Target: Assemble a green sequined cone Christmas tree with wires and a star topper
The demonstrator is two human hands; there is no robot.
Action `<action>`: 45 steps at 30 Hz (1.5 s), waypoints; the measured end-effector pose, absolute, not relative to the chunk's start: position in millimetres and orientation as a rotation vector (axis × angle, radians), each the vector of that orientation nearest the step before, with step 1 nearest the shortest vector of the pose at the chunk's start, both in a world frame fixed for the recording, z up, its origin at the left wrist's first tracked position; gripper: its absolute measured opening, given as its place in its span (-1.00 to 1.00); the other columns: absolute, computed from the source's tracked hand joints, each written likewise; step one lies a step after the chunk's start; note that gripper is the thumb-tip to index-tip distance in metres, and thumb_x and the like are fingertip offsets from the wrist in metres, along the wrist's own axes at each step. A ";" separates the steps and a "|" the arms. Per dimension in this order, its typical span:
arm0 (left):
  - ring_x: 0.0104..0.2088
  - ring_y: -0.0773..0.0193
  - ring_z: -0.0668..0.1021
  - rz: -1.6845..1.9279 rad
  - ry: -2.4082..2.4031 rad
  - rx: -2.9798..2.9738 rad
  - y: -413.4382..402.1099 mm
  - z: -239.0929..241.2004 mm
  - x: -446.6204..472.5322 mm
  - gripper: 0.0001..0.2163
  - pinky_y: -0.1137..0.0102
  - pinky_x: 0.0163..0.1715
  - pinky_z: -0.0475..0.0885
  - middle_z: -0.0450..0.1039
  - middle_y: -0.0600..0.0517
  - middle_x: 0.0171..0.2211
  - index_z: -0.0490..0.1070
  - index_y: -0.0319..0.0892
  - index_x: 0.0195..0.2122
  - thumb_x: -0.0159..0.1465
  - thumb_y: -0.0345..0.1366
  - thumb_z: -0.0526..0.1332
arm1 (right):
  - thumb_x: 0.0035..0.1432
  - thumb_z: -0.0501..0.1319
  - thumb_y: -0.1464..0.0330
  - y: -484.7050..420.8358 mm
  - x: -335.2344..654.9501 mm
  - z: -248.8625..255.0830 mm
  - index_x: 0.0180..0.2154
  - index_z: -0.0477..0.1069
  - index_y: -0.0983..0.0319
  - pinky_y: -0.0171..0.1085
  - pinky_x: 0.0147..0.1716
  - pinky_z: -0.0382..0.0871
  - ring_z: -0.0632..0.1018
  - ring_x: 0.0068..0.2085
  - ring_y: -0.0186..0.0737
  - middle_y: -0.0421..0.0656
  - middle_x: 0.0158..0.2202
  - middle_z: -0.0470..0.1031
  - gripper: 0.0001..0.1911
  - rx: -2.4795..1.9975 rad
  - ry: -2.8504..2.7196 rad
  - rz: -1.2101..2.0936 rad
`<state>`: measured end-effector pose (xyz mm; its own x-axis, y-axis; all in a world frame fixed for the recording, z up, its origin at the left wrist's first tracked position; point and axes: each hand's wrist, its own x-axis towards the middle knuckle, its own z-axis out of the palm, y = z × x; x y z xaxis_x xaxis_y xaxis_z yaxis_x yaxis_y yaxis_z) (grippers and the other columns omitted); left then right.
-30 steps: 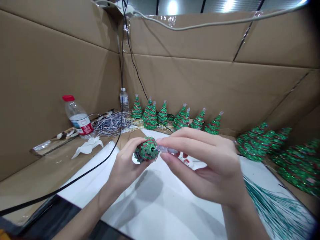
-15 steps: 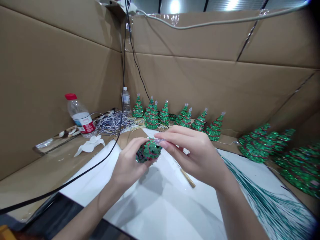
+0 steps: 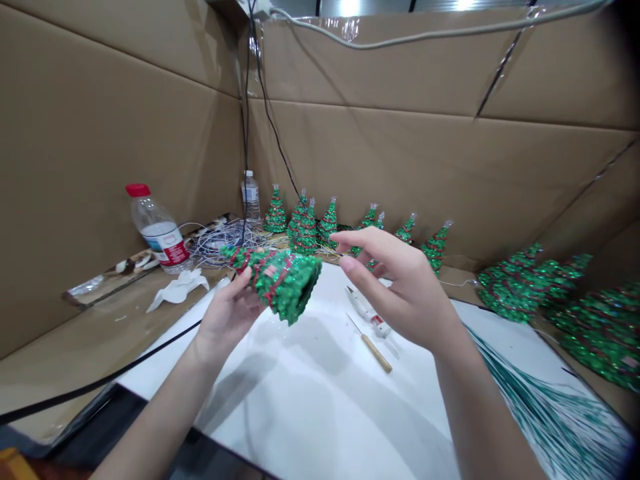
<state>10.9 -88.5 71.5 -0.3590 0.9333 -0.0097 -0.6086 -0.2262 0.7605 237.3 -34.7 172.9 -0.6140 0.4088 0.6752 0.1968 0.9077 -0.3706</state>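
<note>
A small green tinsel Christmas tree [image 3: 285,280] with red garland lies tilted in my left hand [image 3: 230,313], its narrow top to the left and its hollow base facing right. My left fingers are wrapped round its upper part. To the right, apart from the tree, my right hand [image 3: 400,287] hangs in the air with thumb and fingers apart and nothing between them. Below it on the white board [image 3: 320,413] lie a wooden-handled awl [image 3: 376,352] and a white-handled pair of pliers [image 3: 367,312], partly covered by my right hand.
Several finished-looking trees [image 3: 305,227] stand along the back cardboard wall [image 3: 400,153], larger ones [image 3: 520,283] at right. Green wires [image 3: 540,400] spread at the right. At left are a red-capped bottle [image 3: 163,233], a tissue [image 3: 177,288], tangled wire [image 3: 220,241] and a hanging black cable [image 3: 150,357].
My left hand has turned the tree so its base faces right and shifted it left. My right hand has let go of the tree's clear top and opened. The pliers now show.
</note>
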 end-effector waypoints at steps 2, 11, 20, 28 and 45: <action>-0.60 0.36 0.53 1.803 0.770 0.346 -89.3 71.3 8.2 -0.92 0.46 -0.50 0.52 0.54 0.12 -0.56 0.50 -0.16 -0.31 0.19 -0.28 0.28 | 0.28 0.09 0.34 -33.6 236.6 171.8 -0.02 0.40 0.25 -0.37 -0.38 0.34 0.44 -0.36 -0.39 -0.16 -0.23 0.46 -0.73 -0.440 -2.255 0.334; -0.55 0.26 0.59 1.760 0.702 0.138 -90.7 71.0 15.0 -0.81 0.37 -0.47 0.58 0.56 0.05 -0.54 0.50 -0.18 -0.29 0.31 -0.22 0.14 | 0.22 0.07 0.43 -37.2 225.7 166.8 -0.01 0.43 0.15 -0.37 -0.40 0.23 0.43 -0.44 -0.41 -0.28 -0.37 0.53 -0.67 -0.583 -2.550 0.426; -0.56 0.26 0.59 1.750 0.718 0.200 -88.1 68.8 22.5 -0.80 0.33 -0.41 0.59 0.58 0.06 -0.50 0.52 -0.16 -0.24 0.29 -0.20 0.16 | 0.24 0.02 0.35 -42.6 215.5 155.4 0.09 0.34 0.09 -0.34 -0.46 0.14 0.48 -0.44 -0.30 -0.22 -0.42 0.56 -0.60 -0.681 -2.791 0.322; -0.56 0.30 0.59 1.748 0.775 0.246 -91.8 72.4 28.3 -0.82 0.43 -0.48 0.57 0.58 0.09 -0.50 0.51 -0.14 -0.29 0.30 -0.23 0.13 | 0.22 0.00 0.37 -46.2 210.9 152.0 -0.09 0.41 0.18 -0.27 -0.55 -0.01 0.48 -0.48 -0.19 -0.13 -0.46 0.53 -0.70 -0.795 -2.849 -0.033; -0.75 0.45 0.38 1.716 0.858 0.309 -94.1 76.0 38.0 -0.80 0.57 -0.76 0.37 0.48 0.15 -0.62 0.51 -0.17 -0.36 0.32 -0.28 0.12 | 0.18 0.03 0.35 -41.1 208.9 139.3 -0.24 0.40 0.24 -0.27 -0.53 0.10 0.55 -0.38 -0.16 -0.08 -0.29 0.58 -0.80 -0.850 -2.864 0.081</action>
